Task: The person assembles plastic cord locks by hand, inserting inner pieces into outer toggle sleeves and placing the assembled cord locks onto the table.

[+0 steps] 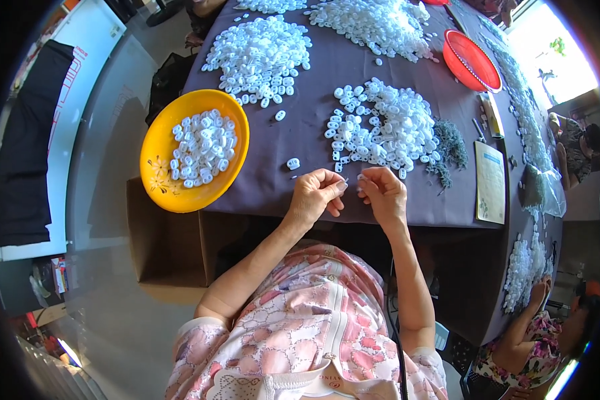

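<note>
My left hand (317, 195) and my right hand (385, 197) are held close together, a small gap apart, over the table's near edge. Thumb and fingers are pinched on both; a tiny pale bit shows at each set of fingertips, too small to name. Just beyond my hands spreads a pile of small white oval plastic pieces with two holes (401, 127), like cord locks. One loose white piece (293, 163) lies beyond my left hand. To the right of the pile is a tangled heap of tiny grey-green parts (451, 148), perhaps springs.
A yellow bowl (155, 133) holding white pieces overhangs the table's left edge, above an open cardboard box (170, 250). More white piles (257, 57) lie farther back. A red basket (457, 63) and a notebook (490, 181) are at right. Other people sit along the right side.
</note>
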